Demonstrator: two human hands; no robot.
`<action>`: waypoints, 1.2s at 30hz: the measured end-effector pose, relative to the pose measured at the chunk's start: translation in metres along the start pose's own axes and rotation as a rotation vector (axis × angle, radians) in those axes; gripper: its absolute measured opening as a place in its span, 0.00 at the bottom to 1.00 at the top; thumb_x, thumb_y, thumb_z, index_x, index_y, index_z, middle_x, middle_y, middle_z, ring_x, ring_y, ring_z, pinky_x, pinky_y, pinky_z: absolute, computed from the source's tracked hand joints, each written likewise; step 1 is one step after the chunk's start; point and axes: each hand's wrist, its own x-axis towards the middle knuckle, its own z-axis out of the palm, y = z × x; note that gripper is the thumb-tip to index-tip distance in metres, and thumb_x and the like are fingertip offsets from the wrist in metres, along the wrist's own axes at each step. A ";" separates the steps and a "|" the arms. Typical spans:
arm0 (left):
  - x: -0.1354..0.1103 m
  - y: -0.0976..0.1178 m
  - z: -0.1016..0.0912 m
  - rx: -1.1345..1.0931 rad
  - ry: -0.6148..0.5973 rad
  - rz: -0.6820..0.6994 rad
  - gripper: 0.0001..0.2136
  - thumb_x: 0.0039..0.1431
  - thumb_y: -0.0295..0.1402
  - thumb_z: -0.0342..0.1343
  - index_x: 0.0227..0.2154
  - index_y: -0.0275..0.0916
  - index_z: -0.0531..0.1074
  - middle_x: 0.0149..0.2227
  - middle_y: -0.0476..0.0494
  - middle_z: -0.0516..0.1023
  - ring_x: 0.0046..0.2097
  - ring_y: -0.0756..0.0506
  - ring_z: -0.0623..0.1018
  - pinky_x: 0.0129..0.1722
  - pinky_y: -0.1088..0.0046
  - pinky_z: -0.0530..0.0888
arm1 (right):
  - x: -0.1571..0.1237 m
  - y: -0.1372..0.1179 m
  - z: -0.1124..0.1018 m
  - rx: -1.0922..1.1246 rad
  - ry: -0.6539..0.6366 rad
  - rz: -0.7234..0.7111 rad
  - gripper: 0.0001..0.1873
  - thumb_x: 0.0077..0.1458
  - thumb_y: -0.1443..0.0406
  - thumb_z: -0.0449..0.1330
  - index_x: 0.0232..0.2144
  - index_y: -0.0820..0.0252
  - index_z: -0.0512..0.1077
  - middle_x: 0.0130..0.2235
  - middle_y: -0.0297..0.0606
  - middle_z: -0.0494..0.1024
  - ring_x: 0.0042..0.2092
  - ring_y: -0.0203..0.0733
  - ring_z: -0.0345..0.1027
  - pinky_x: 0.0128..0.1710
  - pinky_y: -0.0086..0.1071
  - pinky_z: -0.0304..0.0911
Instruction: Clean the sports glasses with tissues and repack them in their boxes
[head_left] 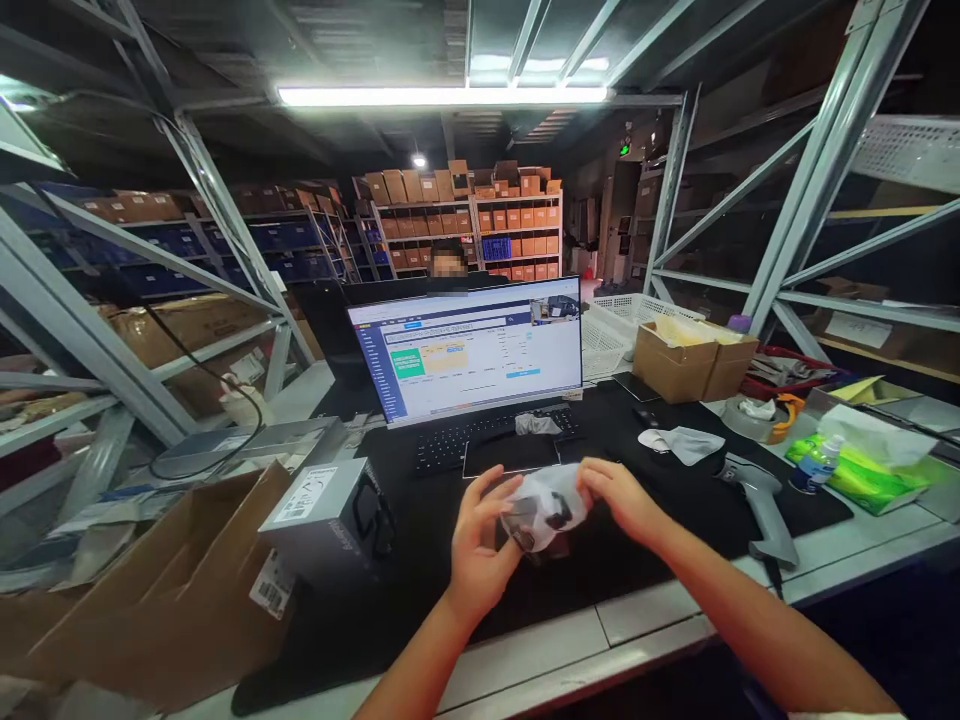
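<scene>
The left hand and right hand hold a bag between them, above the black mat, near the middle of the surface and back from its front edge. The bag is translucent and whitish, with something dark inside that cannot be made out. The left fingers are bent round its left side, the thumb low against it; the right fingers are pinched together on its upper right corner.

To the left of the hands a grey box stands upright on the mat, a white label on its top. Next to it, toward the surface's left front corner, is an open carton with a label on its side.

Beyond the bag, a keyboard lies in front of a lit monitor, with crumpled plastic at its right part. Toward the right edge of the surface lie a white wrapper, a scanner with its handle toward the front edge, a small bottle and, just beside that, a green pack. A tape roll lies farther back, near a brown box. A white basket sits at the back edge, right of the monitor. Behind the monitor a person is partly visible, with stacked shelves beyond.
</scene>
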 end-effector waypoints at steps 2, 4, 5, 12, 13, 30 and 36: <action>0.011 0.006 0.002 0.036 -0.148 -0.105 0.13 0.51 0.27 0.68 0.40 0.45 0.80 0.66 0.36 0.62 0.62 0.31 0.73 0.59 0.48 0.72 | 0.016 -0.008 -0.013 -0.059 -0.128 0.024 0.13 0.55 0.55 0.61 0.30 0.59 0.75 0.28 0.32 0.74 0.31 0.37 0.64 0.32 0.31 0.58; 0.022 0.008 0.006 0.027 -0.277 -0.196 0.13 0.50 0.27 0.68 0.40 0.45 0.81 0.67 0.36 0.60 0.65 0.31 0.69 0.62 0.48 0.69 | 0.030 -0.015 -0.017 -0.114 -0.361 0.101 0.08 0.48 0.60 0.67 0.29 0.60 0.77 0.26 0.31 0.75 0.29 0.35 0.63 0.29 0.28 0.55; 0.026 0.007 0.008 0.007 -0.320 -0.234 0.13 0.50 0.27 0.68 0.40 0.45 0.81 0.68 0.37 0.59 0.66 0.31 0.67 0.63 0.48 0.67 | 0.036 -0.017 -0.016 -0.119 -0.442 0.131 0.07 0.45 0.62 0.68 0.26 0.61 0.77 0.24 0.29 0.74 0.27 0.34 0.62 0.27 0.28 0.52; 0.031 -0.019 0.002 -0.064 0.057 -0.440 0.28 0.42 0.36 0.74 0.48 0.42 0.73 0.45 0.40 0.77 0.42 0.44 0.79 0.42 0.66 0.76 | 0.048 0.006 0.009 0.268 -0.175 0.149 0.22 0.47 0.49 0.65 0.22 0.59 0.66 0.22 0.27 0.65 0.24 0.31 0.54 0.25 0.28 0.51; 0.029 -0.020 0.000 0.030 0.103 -0.389 0.24 0.45 0.37 0.72 0.45 0.41 0.74 0.39 0.44 0.77 0.37 0.47 0.78 0.39 0.69 0.74 | 0.048 0.010 0.011 0.313 -0.120 0.151 0.23 0.47 0.47 0.64 0.22 0.58 0.65 0.22 0.27 0.64 0.24 0.31 0.53 0.26 0.28 0.51; 0.073 0.027 -0.025 0.901 -0.699 0.152 0.12 0.64 0.37 0.54 0.25 0.42 0.74 0.25 0.47 0.74 0.28 0.47 0.70 0.35 0.67 0.57 | 0.055 0.016 0.011 0.257 -0.058 0.192 0.14 0.42 0.57 0.63 0.17 0.59 0.65 0.19 0.28 0.64 0.23 0.32 0.54 0.25 0.29 0.48; 0.085 0.045 -0.034 0.946 -0.687 0.181 0.11 0.65 0.36 0.52 0.27 0.43 0.73 0.27 0.46 0.75 0.28 0.46 0.69 0.37 0.65 0.58 | 0.064 0.010 0.016 0.203 -0.079 0.142 0.14 0.44 0.57 0.61 0.17 0.58 0.63 0.17 0.26 0.60 0.22 0.31 0.48 0.24 0.29 0.43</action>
